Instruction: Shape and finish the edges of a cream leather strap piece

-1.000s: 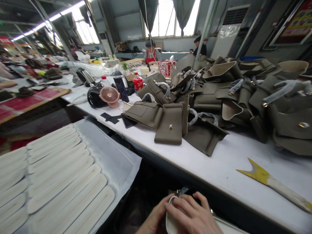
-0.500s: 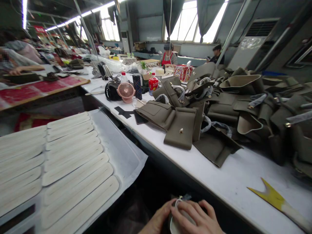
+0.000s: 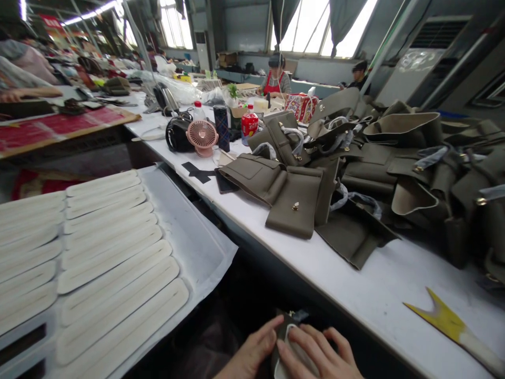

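To my left lay the white sheet point(image 3: 189, 247) with its rows of cream slotted strips point(image 3: 114, 263), side by side and touching, running from the near corner away toward the red-topped bench point(image 3: 59, 129). Past the sheet's right edge ran the long white table point(image 3: 355, 295). At its far end stood a black bag point(image 3: 177, 134), a pink fan point(image 3: 202, 137) just beside it, a dark checked flask point(image 3: 222, 128) and a red bottle point(image 3: 248, 126). Nearer me a flat olive bag flap with a brass stud point(image 3: 294, 208) lay by the table's edge, and behind it rose the heap of olive bag pieces point(image 3: 394, 158), spreading to the right.

Low in the middle, below the table's front edge, my left hand point(image 3: 252, 355) was curled against the side of a small dark piece with a pale lining point(image 3: 290, 342), fingers closed on it. My right hand point(image 3: 319, 355) lay over the top of the same piece, fingers spread flat and pressing down, hiding most of it; only its upper corner and a pale edge showed. The table's edge stood between this piece and the heap.

Far right on the table lay a yellow forked tool point(image 3: 442, 318), well apart from my hands.
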Demonstrator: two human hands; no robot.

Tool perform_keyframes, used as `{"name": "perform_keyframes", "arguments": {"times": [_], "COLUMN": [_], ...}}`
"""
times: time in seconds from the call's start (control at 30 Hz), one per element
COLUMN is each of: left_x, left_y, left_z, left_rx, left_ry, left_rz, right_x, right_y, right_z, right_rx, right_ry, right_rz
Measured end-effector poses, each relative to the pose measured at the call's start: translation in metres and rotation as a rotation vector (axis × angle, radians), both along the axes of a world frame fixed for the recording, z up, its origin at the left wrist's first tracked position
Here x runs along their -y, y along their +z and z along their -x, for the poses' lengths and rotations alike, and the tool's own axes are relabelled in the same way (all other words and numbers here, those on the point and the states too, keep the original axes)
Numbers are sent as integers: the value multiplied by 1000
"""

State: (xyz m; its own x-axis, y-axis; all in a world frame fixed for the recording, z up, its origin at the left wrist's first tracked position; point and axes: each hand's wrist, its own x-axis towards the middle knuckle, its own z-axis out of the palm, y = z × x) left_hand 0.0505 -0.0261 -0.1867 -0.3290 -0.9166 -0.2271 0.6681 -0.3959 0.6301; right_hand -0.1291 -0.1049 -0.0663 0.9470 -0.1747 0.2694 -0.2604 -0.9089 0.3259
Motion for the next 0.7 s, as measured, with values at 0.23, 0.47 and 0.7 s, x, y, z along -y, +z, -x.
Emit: {"name": "perform_keyframes", "arguments": {"times": [0.23, 0.47, 0.7], "left_x": [-7, 0, 1], "left_y": [7, 29, 43], "left_z": [1, 2, 8], "left_rx": [44, 252, 572], "left_ry": [87, 88, 109], "left_rz": [-65, 31, 58], "right_x": [-5, -12, -11], "right_y": [6, 15, 26], "right_z": [-5, -1, 51], "right_rx": [54, 152, 1036], "right_ry": [-66, -290, -668], "right_rz": [-112, -962, -1549]}}
